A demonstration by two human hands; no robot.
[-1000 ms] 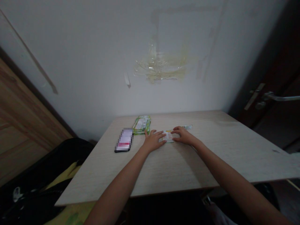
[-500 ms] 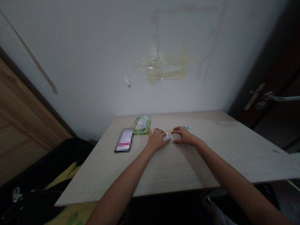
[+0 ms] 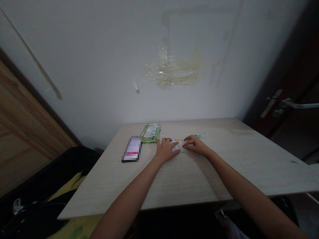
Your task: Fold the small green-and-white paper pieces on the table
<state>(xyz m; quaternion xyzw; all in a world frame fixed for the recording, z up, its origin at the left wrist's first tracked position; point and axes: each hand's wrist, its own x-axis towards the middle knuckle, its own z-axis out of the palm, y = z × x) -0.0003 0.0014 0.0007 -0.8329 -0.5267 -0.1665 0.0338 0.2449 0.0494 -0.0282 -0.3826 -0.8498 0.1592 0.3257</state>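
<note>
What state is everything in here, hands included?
Printed piece: flat on the table
Left hand: spread, partly over the piece
Right hand: curled, at the piece's right edge
Phone: face up, screen lit
Green packs: stacked
Wall tape: wrinkled

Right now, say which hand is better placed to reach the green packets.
Left, probably: the left hand lies near the green packets; the right hand is farther off, beyond the printed piece.
</note>
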